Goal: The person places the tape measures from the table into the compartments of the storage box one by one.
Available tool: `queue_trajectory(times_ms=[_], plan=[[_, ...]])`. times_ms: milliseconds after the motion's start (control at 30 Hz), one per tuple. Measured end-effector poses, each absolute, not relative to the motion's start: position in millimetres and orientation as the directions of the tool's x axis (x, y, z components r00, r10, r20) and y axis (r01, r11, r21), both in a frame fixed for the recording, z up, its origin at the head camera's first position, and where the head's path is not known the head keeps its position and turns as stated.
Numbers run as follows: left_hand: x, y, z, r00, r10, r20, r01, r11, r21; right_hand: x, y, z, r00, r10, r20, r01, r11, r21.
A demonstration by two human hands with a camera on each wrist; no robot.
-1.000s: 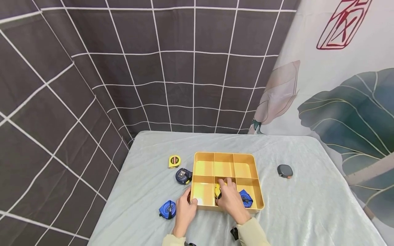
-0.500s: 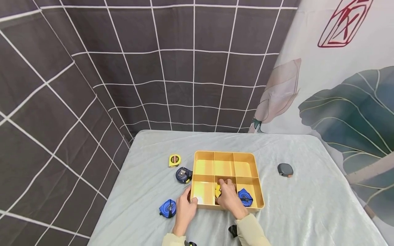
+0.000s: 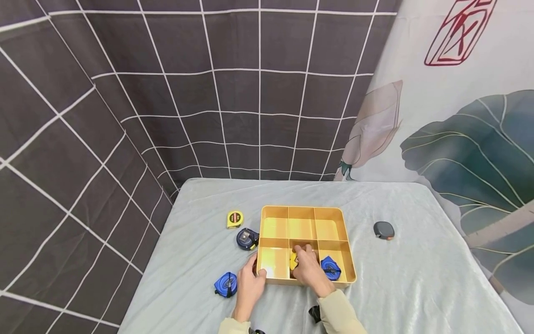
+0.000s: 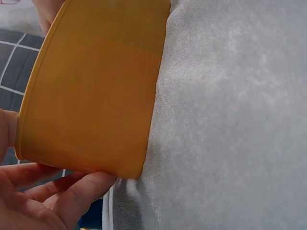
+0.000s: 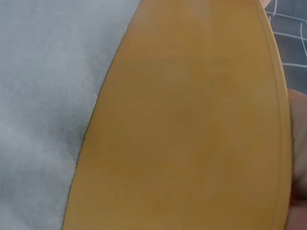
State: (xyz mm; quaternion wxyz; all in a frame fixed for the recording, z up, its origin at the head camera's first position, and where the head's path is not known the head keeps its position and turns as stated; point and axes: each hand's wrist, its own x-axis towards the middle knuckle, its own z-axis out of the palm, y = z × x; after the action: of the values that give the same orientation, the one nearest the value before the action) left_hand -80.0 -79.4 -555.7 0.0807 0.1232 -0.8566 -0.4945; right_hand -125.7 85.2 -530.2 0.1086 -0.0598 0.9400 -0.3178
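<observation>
A yellow box (image 3: 273, 262) divided into compartments lies on the cloth-covered table. My left hand (image 3: 250, 284) grips its front left corner, thumb at the rim and fingers against the outer side wall. In the left wrist view, those fingers (image 4: 86, 194) touch the box's wall (image 4: 96, 86). Reaching down into the front middle compartment, my right hand (image 3: 309, 268) holds a yellow tape measure (image 3: 293, 261), mostly hidden under the fingers. A blue tape measure (image 3: 331, 269) sits in the front right compartment. The right wrist view is mostly filled by the box's front wall (image 5: 182, 120).
Left of the box lie a small yellow tape measure (image 3: 235, 219), a dark blue one (image 3: 247, 239) close to the box's side, and a blue one (image 3: 225, 285). A dark grey tape measure (image 3: 384, 230) lies off to the right. Tiled-pattern curtain (image 3: 233, 93) hangs behind the table.
The right hand stays in the front middle compartment, and the yellow tape measure under its fingers has turned slightly. The left hand keeps its grip on the box corner. The head view shifts slightly.
</observation>
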Motion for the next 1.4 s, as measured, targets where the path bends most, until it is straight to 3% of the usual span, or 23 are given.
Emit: queue_trajectory(times_ms=[467,667,767,933,1067,1233,1400], plan=[[-83.6,-80.5,-556.9,-0.958,-0.285,-0.043,-0.173,0.45,0.876,-117.3,111.1,-490.9,-0.978,-0.19,-0.088,-0.079,0.724,-0.685],[-83.3,-80.3,-556.2,-0.959,-0.281,-0.029,-0.159,0.451,0.878,-128.1,145.4,-479.8,-0.99,-0.134,0.047,-0.124,0.651,-0.749],[-83.6,-80.0,-556.4,-0.961,-0.275,-0.035,-0.16,0.445,0.881,-139.2,170.9,-480.6,-0.982,-0.139,0.126,-0.186,0.652,-0.735],[-83.3,-80.6,-557.0,-0.958,-0.283,-0.039,-0.17,0.454,0.875,-164.8,219.5,-495.1,-0.951,-0.135,0.278,-0.28,0.755,-0.593],[-82.8,-80.9,-558.1,-0.959,-0.281,-0.046,-0.175,0.453,0.874,-182.7,255.0,-513.3,-0.954,-0.034,0.299,-0.195,0.826,-0.528],[-82.5,-81.1,-558.8,-0.956,-0.288,-0.048,-0.181,0.458,0.87,-197.2,284.5,-534.7,-0.978,0.09,0.188,-0.021,0.855,-0.518],[-83.4,-81.4,-558.3,-0.958,-0.284,-0.038,-0.17,0.458,0.872,-206.4,301.7,-549.9,-0.981,0.152,0.122,0.072,0.866,-0.495]])
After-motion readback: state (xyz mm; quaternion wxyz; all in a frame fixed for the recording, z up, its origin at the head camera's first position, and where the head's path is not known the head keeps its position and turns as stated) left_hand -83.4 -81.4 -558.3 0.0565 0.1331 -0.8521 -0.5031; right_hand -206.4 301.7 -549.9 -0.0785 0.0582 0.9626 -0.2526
